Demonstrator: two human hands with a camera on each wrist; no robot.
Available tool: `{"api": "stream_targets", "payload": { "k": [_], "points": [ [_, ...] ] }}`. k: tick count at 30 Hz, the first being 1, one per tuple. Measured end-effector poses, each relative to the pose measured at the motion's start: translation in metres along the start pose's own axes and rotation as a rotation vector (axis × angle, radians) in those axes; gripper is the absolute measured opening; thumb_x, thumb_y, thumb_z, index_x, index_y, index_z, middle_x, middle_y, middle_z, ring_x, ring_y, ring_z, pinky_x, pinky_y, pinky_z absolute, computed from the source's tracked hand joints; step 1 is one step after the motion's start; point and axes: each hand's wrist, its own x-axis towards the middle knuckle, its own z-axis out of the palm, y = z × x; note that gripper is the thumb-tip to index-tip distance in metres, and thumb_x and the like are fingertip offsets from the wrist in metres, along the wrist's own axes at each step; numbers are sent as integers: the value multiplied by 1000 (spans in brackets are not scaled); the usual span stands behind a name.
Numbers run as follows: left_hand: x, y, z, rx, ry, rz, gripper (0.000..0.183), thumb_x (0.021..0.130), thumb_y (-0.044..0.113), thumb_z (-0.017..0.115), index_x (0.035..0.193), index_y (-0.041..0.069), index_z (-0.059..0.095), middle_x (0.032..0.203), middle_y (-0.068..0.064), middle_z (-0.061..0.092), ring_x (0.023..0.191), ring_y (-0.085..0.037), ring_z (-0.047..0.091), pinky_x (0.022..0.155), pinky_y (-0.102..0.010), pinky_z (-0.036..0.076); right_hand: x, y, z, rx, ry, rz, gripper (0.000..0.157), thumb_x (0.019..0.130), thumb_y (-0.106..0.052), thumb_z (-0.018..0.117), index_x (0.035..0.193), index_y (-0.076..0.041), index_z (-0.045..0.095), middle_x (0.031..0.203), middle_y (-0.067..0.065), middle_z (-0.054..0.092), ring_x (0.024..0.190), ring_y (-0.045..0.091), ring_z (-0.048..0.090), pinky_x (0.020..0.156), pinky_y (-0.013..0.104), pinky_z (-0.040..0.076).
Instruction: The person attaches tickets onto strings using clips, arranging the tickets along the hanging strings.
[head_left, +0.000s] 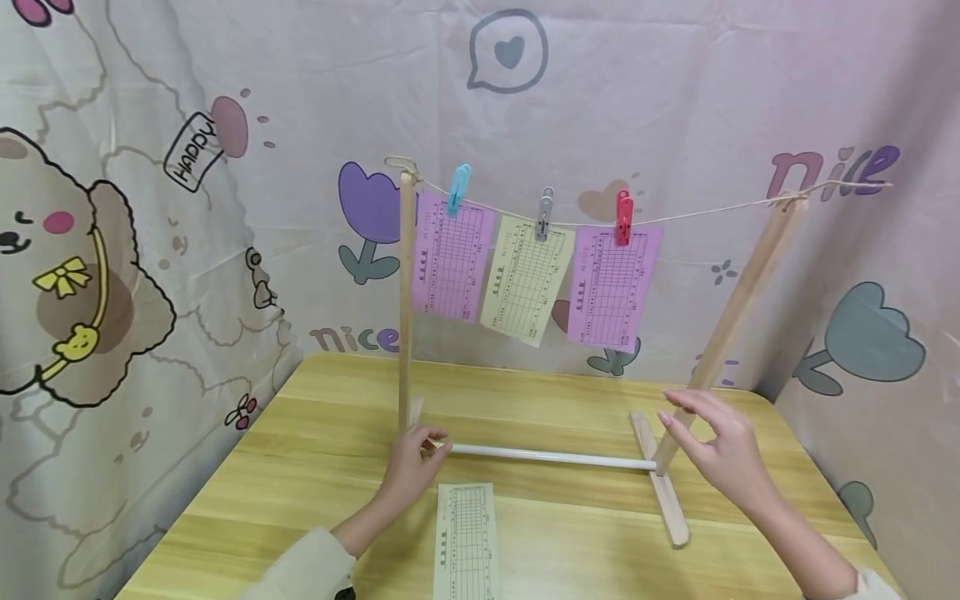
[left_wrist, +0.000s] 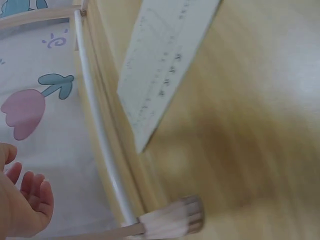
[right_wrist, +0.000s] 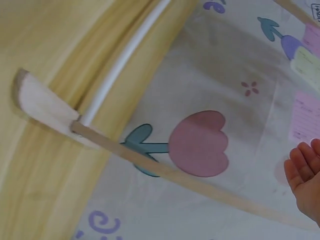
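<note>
A wooden stand with a white crossbar (head_left: pixel 555 456) holds a string (head_left: pixel 705 214) between its left post (head_left: pixel 406 300) and right post (head_left: pixel 742 308). From the string hang a purple slip (head_left: pixel 452 267), a yellow slip (head_left: pixel 527 283) and another purple slip (head_left: pixel 613 292), under a blue clothespin (head_left: pixel 459 190), a grey clothespin (head_left: pixel 544 214) and a red clothespin (head_left: pixel 624 218). My left hand (head_left: pixel 412 462) overlaps the left end of the crossbar in the head view; its loosely bent fingers (left_wrist: pixel 42 197) hold nothing. Beside the right post, my right hand (head_left: pixel 720 450) is empty, fingers (right_wrist: pixel 302 162) relaxed.
A pale printed slip (head_left: pixel 467 542) lies on the wooden table (head_left: pixel 570 542) in front of the stand. The right foot (head_left: pixel 670 508) of the stand reaches toward the front. Behind everything hangs a patterned cloth (head_left: pixel 300 100).
</note>
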Motion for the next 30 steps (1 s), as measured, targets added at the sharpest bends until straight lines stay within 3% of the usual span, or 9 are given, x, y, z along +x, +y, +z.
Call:
{"api": "stream_targets", "payload": {
  "k": [6,14,20,28,30],
  "points": [
    [-11,-16,1,-35,1,-97,18,81,10,65,95,0,62,92,-9,59,79,-14,52,62,-16,45,-20,5,-1,-5,12,25,37,59,11,72,94,3,66,86,12,65,87,-12,49,79,0,38],
    [-23,-30,4,14,0,-124,23,79,11,66,98,-2,60,96,-14,61,78,-17,53,65,-20,46,-50,11,-1,36,6,86,39,58,12,72,95,-2,68,91,3,67,88,-12,51,76,0,41],
    [-38,-36,12,-9,-48,-243,32,79,12,66,105,-4,57,102,-17,58,82,-17,51,67,-18,45,-75,16,-4,13,-9,84,39,55,13,73,91,-1,67,89,-1,67,89,-13,52,77,0,41],
    [-48,-44,23,-16,-38,-321,42,75,13,69,109,-7,53,103,-20,55,86,-24,56,76,-34,50,-102,17,-8,-48,-75,226,33,59,8,75,89,-2,67,88,-7,65,80,-12,52,70,-1,39],
    [-48,-45,25,-13,-29,-336,43,74,12,69,109,-8,53,104,-22,55,88,-27,57,78,-38,50,-109,18,-8,-74,-109,272,30,61,5,76,89,-3,67,86,-1,67,77,-11,53,67,0,40]
  ]
}}
